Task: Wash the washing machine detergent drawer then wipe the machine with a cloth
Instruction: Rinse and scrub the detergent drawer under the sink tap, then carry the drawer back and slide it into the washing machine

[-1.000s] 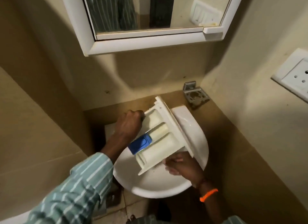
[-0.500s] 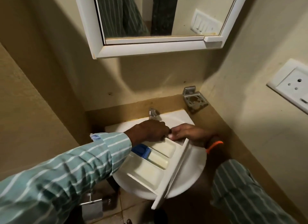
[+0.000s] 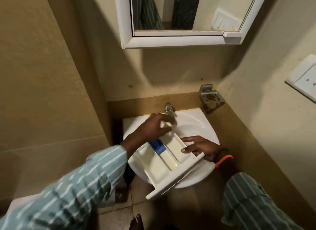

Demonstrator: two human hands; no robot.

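Observation:
The white detergent drawer [image 3: 160, 171] lies flat across the white sink [image 3: 193, 125], compartments up, its front panel overhanging the near rim. A blue insert [image 3: 158, 146] sits in its middle channel. My right hand [image 3: 200, 147] grips the drawer's right side, with the thumb in a compartment and the fingers along the edge. My left hand [image 3: 152, 128] hovers over the drawer's far end, blurred, with its fingers spread just short of the chrome tap [image 3: 169, 109]. No water stream is visible. No cloth or washing machine is in view.
A white mirror cabinet [image 3: 179, 41] hangs on the wall above the sink. A metal holder [image 3: 211, 97] is fixed in the right corner, and a wall socket [image 3: 306, 79] sits on the right wall. Walls close in on both sides. A bare foot [image 3: 136, 221] stands on the tiled floor below.
The drawer went from tilted upright to lying flat over the sink. My left hand rose off it toward the tap. My right hand shifted from the far end to the drawer's right side.

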